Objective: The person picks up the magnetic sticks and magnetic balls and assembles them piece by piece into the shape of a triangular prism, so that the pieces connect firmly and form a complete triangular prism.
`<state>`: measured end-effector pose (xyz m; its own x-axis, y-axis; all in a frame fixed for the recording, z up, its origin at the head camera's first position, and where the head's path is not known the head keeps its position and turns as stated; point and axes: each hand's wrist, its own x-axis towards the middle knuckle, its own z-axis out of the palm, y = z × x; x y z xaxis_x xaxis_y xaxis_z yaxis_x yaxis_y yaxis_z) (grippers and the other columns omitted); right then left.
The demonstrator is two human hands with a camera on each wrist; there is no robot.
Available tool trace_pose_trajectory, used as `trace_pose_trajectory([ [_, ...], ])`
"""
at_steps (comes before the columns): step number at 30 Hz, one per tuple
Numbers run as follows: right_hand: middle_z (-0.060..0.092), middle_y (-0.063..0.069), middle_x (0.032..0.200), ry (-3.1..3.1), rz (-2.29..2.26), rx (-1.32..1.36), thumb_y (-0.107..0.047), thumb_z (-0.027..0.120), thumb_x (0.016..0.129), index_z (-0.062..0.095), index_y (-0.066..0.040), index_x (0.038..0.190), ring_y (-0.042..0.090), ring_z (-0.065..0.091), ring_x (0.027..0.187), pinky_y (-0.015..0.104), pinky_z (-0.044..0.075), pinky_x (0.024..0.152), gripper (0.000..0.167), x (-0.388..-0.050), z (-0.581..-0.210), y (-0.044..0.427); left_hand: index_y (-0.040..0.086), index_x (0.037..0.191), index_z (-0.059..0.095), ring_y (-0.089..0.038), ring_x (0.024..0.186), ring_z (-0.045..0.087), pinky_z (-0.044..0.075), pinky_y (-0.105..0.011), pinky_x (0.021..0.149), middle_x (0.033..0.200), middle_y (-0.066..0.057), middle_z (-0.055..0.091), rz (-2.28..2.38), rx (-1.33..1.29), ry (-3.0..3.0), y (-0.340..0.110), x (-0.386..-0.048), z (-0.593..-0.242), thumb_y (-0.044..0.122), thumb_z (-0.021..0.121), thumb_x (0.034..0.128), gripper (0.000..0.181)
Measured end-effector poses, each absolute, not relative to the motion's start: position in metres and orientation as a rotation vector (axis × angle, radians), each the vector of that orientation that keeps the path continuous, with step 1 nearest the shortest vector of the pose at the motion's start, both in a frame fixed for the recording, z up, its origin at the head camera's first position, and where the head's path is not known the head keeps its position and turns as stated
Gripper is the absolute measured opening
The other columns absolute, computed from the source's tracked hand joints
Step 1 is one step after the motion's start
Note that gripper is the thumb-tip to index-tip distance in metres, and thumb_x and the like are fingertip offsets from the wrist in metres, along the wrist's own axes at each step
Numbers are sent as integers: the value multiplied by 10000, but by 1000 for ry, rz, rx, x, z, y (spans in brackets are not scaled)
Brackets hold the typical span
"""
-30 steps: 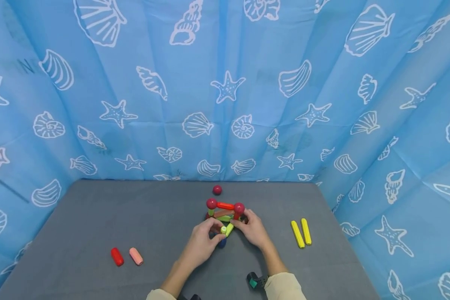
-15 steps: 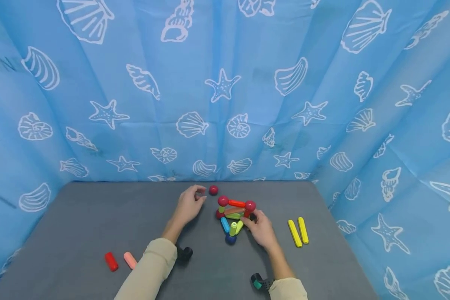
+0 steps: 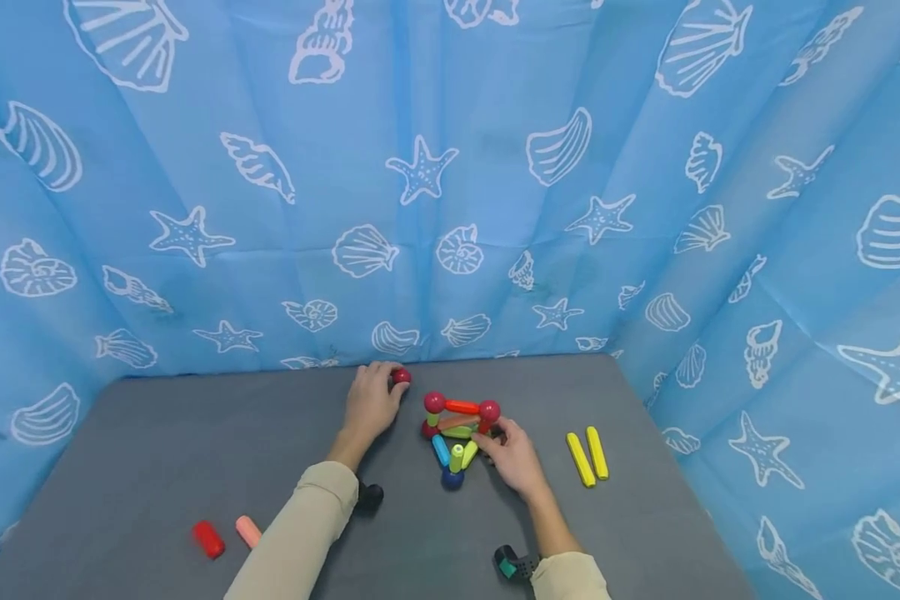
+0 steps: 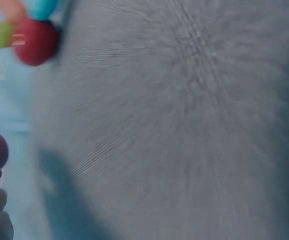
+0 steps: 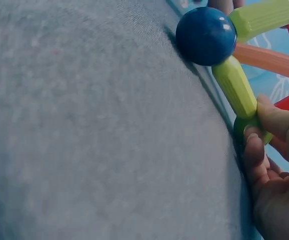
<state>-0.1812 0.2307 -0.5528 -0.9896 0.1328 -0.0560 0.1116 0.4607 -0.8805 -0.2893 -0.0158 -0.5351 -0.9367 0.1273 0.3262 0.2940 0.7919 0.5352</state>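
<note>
While a glossy dark-red ball (image 3: 401, 376) is pinched near the far edge by the curled fingers of the left hand (image 3: 370, 406), a framework of coloured rods and balls (image 3: 462, 407) is steadied by the right hand (image 3: 520, 458), whose thumb and fingers are closed on a green ball (image 5: 242, 127) at its lower right corner. In the head view that corner is largely hidden by the right hand. The framework is set right of the left hand, well back on the surface (image 3: 645, 533); at its near corner a dark-blue ball (image 3: 452, 478) is joined to a short blue rod (image 3: 441, 451) and 2 yellow-green rods, 1 of them raised with its tip uncapped.

Well to the right, 2 long yellow rods (image 3: 581, 460) are laid side by side. At the near left, a short red rod (image 3: 209, 540) and a short pink rod (image 3: 247, 531) are seen, the pink rod's lower end covered by the beige left sleeve (image 3: 292, 533). A black device with a green patch (image 3: 506, 562) is worn at the right wrist, and a black device (image 3: 370, 498) at the left.

The surface is covered in plain grey; behind and at the right it is enclosed by a folded blue curtain (image 3: 390, 208) printed with white shells and starfish.
</note>
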Motion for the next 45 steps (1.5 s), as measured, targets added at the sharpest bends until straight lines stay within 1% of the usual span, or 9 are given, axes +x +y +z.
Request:
trace_pose_trajectory([
  [4, 607, 92, 971, -2704, 1499, -187, -265, 758, 924, 697, -121, 1209, 146, 549, 662, 264, 477, 592, 325, -182, -551, 229, 131, 1245, 642, -251, 970, 544, 490, -437, 819, 1140, -80, 666, -1050, -301, -2514, -29, -267, -511, 325, 726, 958, 356],
  [9, 647, 98, 994, -2768, 1319, -104, -244, 763, 919, 712, -137, 1196, 169, 499, 772, 291, 414, 675, 302, -185, -546, 223, 131, 1173, 653, -195, 935, 539, 508, -364, 786, 1068, -36, 670, -1020, -508, -2301, -29, -219, -487, 294, 779, 911, 333],
  [17, 660, 112, 1063, -2814, 1258, 10, -267, 739, 942, 701, -128, 1239, 174, 548, 872, 336, 467, 753, 330, -188, -542, 210, 241, 1173, 669, -86, 953, 508, 493, -235, 768, 1105, 108, 679, -1072, -722, -2426, -7, -168, -501, 335, 801, 890, 326],
  [22, 603, 155, 1180, -2854, 1307, -62, -228, 699, 970, 581, -22, 1309, 176, 600, 908, 333, 530, 771, 414, -172, -529, 212, 257, 1183, 661, -78, 970, 518, 508, -246, 792, 1126, 114, 656, -1137, -676, -2497, -2, -164, -506, 376, 769, 914, 313],
  [27, 629, 118, 1070, -2933, 1372, -7, -164, 743, 914, 596, -19, 1171, 165, 605, 836, 306, 507, 699, 330, -150, -506, 203, 154, 1168, 638, -181, 946, 609, 554, -329, 785, 1091, -2, 648, -1386, -442, -2398, -8, -178, -509, 171, 679, 974, 200],
  [30, 611, 85, 1020, -3009, 1350, 116, -298, 791, 893, 614, -45, 1143, 154, 554, 827, 293, 467, 695, 397, -144, -506, 190, 118, 1305, 593, -231, 1088, 627, 569, -412, 884, 1238, -61, 647, -1487, -314, -2551, -10, -192, -517, 56, 606, 957, 353],
  [34, 573, 61, 961, -2985, 1216, 220, -337, 805, 884, 623, -78, 1073, 133, 510, 810, 246, 443, 681, 369, -142, -518, 175, 79, 1466, 497, -282, 1237, 580, 533, -501, 986, 1382, -127, 604, -1429, -377, -2853, -13, -206, -532, 79, 619, 953, 528],
  [40, 624, 60, 1037, -2866, 965, 295, -173, 787, 896, 677, -74, 1127, 155, 603, 906, 318, 548, 815, 274, -141, -527, 179, 61, 1227, 663, -245, 1038, 608, 548, -475, 893, 1113, -88, 663, -1275, -314, -2851, -21, -198, -535, 154, 766, 908, 348],
  [45, 621, 158, 1250, -2845, 687, 226, -210, 784, 904, 610, -49, 1330, 324, 583, 1143, 515, 499, 988, 487, -137, -524, 192, 96, 1067, 716, -140, 832, 583, 544, -358, 752, 922, -9, 619, -1197, -239, -2900, -21, -177, -528, 211, 845, 845, 281],
])
